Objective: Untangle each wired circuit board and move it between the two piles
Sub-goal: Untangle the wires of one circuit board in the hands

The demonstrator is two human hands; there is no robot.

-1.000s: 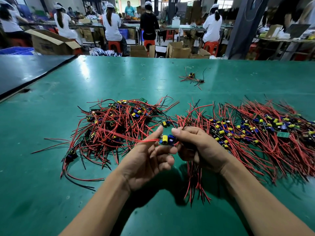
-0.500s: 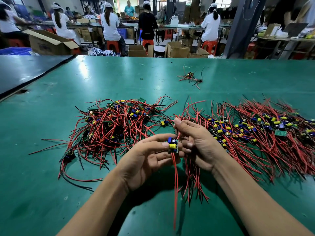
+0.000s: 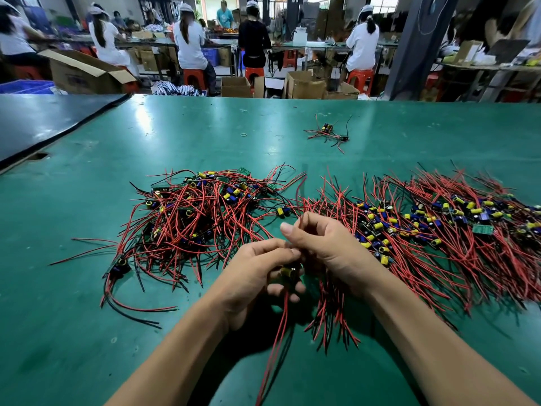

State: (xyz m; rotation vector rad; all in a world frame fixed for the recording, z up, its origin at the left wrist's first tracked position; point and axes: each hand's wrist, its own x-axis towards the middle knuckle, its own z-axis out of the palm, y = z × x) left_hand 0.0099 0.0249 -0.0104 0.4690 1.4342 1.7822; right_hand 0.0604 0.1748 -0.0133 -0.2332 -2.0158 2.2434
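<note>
A small circuit board (image 3: 288, 273) with a yellow capacitor sits in the curled fingers of my left hand (image 3: 257, 276), its red wires (image 3: 275, 341) hanging down towards me. My right hand (image 3: 325, 250) is just beside it, fingers curled and pinching thin wires rising from the board. To the left lies a tangled pile (image 3: 190, 218) of boards with red and black wires. A wider pile (image 3: 439, 230) with its wires combed out spreads to the right. Both hands hover over the gap between the piles.
The green table (image 3: 205, 136) stretches far back. A lone wired board (image 3: 328, 131) lies there, and a rubber band (image 3: 244, 135) nearby. A dark table (image 3: 44, 118) adjoins at the left. Seated workers, cardboard boxes and red stools fill the background.
The board has turned from lying sideways to hanging wires-down and has dropped lower in my left hand. My right hand has shifted from the board up to its wires.
</note>
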